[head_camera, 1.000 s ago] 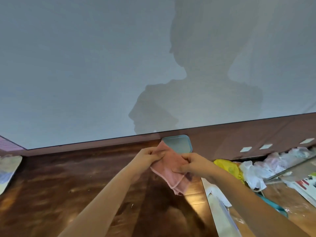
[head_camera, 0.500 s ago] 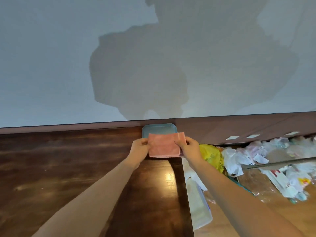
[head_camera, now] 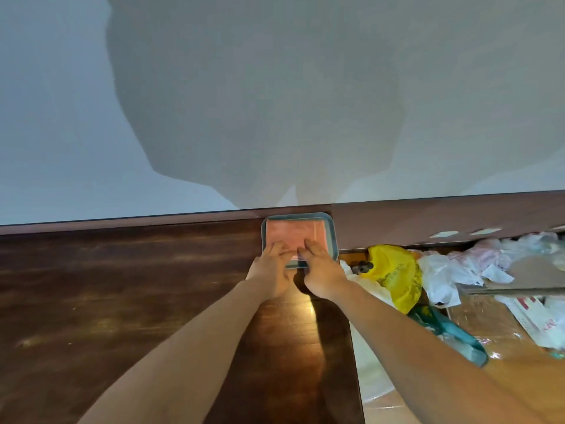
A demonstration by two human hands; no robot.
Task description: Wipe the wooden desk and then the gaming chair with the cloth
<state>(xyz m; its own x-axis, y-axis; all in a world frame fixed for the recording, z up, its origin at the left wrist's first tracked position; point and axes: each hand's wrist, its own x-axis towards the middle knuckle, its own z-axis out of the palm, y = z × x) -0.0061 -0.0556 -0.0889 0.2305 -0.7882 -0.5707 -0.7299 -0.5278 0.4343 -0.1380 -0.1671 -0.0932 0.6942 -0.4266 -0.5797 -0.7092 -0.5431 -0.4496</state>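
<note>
Nothing here can be read with certainty. Just right of the spot where the left hand point(head_camera: 269, 270) and right hand point(head_camera: 321, 272) press flat on the cloth point(head_camera: 293, 234), a yellow bag point(head_camera: 397, 270) carries a patch of dark print, too blurred to make out. Farther right of the hands, white packaging point(head_camera: 535, 316) shows a few red letters, smeared and cut off at the frame edge, none legible.

Fairly bright, light from behind: big soft shadow point(head_camera: 244, 102) on the wall point(head_camera: 76, 117). Small glare spot point(head_camera: 307, 304) on the glossy desk point(head_camera: 122, 301), dark arm shadows beside it. Wide-angle bend at edges, wall line slants. Pic a bit soft, esp. the bags point(head_camera: 443, 270) at right
</note>
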